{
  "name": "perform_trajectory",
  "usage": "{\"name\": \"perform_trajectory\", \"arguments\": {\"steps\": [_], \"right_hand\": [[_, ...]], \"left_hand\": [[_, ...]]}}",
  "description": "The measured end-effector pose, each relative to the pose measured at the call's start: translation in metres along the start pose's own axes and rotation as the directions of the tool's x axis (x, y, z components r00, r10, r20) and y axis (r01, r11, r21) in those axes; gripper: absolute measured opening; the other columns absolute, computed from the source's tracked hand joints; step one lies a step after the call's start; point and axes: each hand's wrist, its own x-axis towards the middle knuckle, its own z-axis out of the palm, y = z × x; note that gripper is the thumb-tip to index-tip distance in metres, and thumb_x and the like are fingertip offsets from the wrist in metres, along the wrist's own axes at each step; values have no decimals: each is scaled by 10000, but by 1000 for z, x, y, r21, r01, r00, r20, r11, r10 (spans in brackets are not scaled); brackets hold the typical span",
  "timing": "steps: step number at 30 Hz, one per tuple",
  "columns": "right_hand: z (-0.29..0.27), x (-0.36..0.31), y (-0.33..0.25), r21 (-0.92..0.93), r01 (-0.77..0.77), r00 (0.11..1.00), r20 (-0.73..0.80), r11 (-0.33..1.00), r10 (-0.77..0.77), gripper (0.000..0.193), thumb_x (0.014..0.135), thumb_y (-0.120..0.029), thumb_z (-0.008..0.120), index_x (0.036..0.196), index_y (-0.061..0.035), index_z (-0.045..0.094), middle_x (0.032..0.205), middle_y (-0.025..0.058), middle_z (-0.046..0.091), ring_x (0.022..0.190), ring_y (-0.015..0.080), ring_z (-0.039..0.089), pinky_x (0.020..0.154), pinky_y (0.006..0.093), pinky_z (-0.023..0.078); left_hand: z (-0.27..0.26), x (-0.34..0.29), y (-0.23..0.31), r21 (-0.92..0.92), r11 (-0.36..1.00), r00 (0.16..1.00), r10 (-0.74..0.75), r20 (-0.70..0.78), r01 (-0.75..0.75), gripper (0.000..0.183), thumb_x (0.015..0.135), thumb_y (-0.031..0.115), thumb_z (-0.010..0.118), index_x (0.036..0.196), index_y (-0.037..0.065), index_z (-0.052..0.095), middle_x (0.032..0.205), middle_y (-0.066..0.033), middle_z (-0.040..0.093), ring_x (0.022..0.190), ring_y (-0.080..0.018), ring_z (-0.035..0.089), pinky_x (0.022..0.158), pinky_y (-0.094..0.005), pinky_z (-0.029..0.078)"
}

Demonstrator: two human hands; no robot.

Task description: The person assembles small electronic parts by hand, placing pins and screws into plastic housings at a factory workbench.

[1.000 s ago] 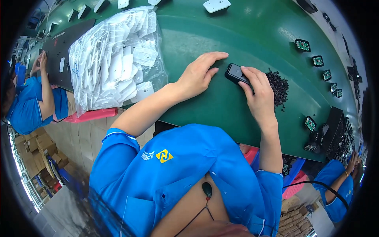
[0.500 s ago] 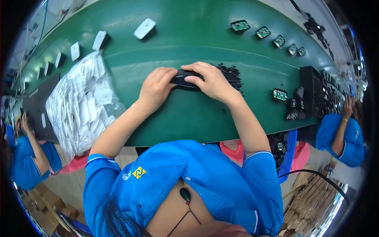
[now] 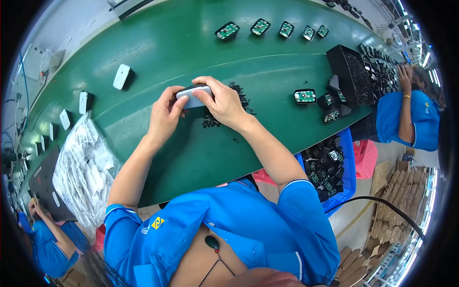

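Both my hands grip a small rounded plastic casing (image 3: 194, 98) with a pale grey-white face and a black body, held over the green table. My left hand (image 3: 165, 110) closes on its left end, thumb on the pale face. From the right, my right hand (image 3: 222, 103) holds the other end, its thumb pressed on the same face. A heap of small black parts (image 3: 241, 98) lies beside and partly behind my right hand. To the right rests an open black casing with a green circuit board (image 3: 305, 96).
A clear bag of white covers (image 3: 86, 167) lies on the left. Several white-topped casings (image 3: 122, 76) line the far left, and several open circuit-board casings (image 3: 227, 31) the far side. A black box (image 3: 351, 71) and blue bin (image 3: 349, 167) are right. Co-workers (image 3: 411, 115) sit at both sides.
The view has swung to the right. The casing has been tipped in my hands, so its pale face now shows where a dark side showed before. Both hands still hold it.
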Motion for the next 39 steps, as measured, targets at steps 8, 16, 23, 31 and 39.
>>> {"name": "perform_trajectory", "arguments": {"steps": [8, 16, 23, 31, 39], "right_hand": [[-43, -21, -11, 85, 231, 853, -497, 969, -159, 420, 862, -247, 677, 1193, -32, 531, 1098, 126, 580, 896, 214, 605, 735, 307, 497], [-84, -103, 16, 50, -34, 750, -659, 998, 59, 267, 897, -144, 632, 1136, -40, 573, 949, 78, 607, 820, 158, 596, 689, 266, 475], [-113, -181, 60, 409, -117, 280, -861, 905, 425, 320, 958, -119, 530, 1241, -22, 418, 852, 42, 540, 623, 56, 464, 526, 194, 386], [-129, -116, 54, -70, -328, 715, -670, 942, 200, 384, 912, -66, 550, 1293, -73, 500, 671, 19, 557, 602, 76, 515, 581, 234, 424], [-210, 50, 85, -572, -556, 804, -553, 603, 217, 367, 893, -333, 543, 1206, -144, 571, 922, 104, 687, 888, 316, 652, 749, 429, 502]], "left_hand": [[-36, 89, -34, -90, 955, 954, -289, -78, 281, 305, 973, 232, 513, 1079, -53, 531, 877, -136, 665, 649, -115, 608, 583, -219, 503], [-58, 115, -27, 178, 896, 913, -405, -49, 407, 360, 956, 308, 543, 1129, -4, 487, 791, -108, 682, 547, -93, 571, 443, -189, 408], [-69, 119, -34, 357, 857, 928, -355, -115, 372, 377, 931, 295, 583, 1165, 15, 491, 569, -32, 544, 416, -83, 441, 378, -215, 315], [-63, 102, -25, 595, 698, 918, -298, -264, 398, 589, 887, 401, 610, 1293, 23, 411, 583, -78, 608, 478, -178, 572, 504, -313, 457], [-59, 26, 20, 572, 801, 953, 2, -302, 179, 488, 918, 335, 585, 1300, 89, 408, 632, -116, 621, 570, -307, 608, 547, -424, 451]]}}
